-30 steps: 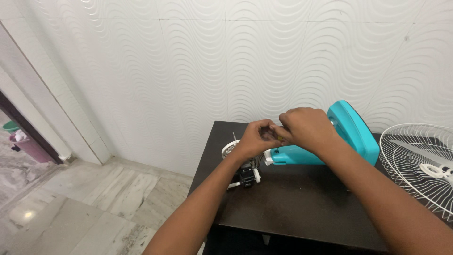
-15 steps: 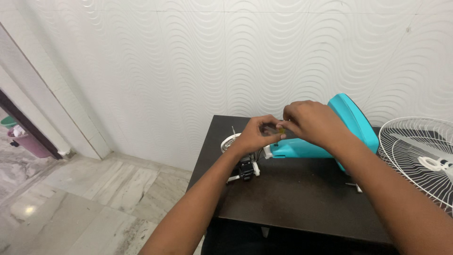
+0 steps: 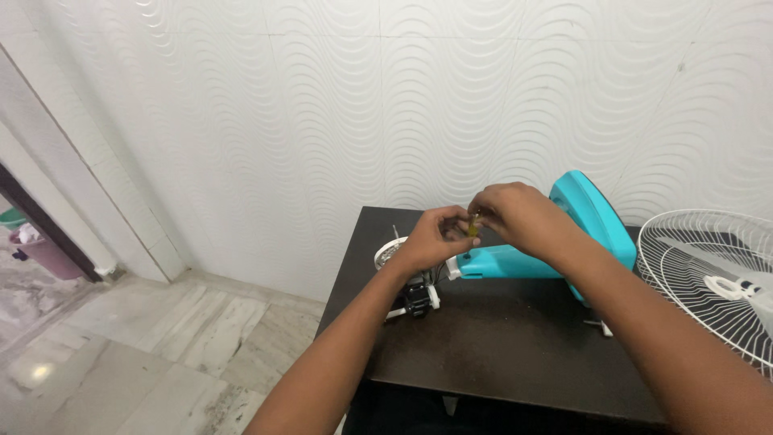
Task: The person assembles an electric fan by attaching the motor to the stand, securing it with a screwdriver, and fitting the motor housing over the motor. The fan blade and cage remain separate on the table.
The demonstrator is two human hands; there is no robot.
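Hands shifted slightly left; small yellowish part (image 3: 474, 223) pinched between both hands' fingers (image 3: 462, 228).

The teal fan body (image 3: 515, 262) just under the hands looks like smooth, shiny plastic. The dark table (image 3: 499, 346) below is matt and a bit dusty. The white fan guard (image 3: 708, 282) to the right is thin wire.

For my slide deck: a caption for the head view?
Both hands, left hand and right hand, pinch a small yellowish part above a teal fan base.
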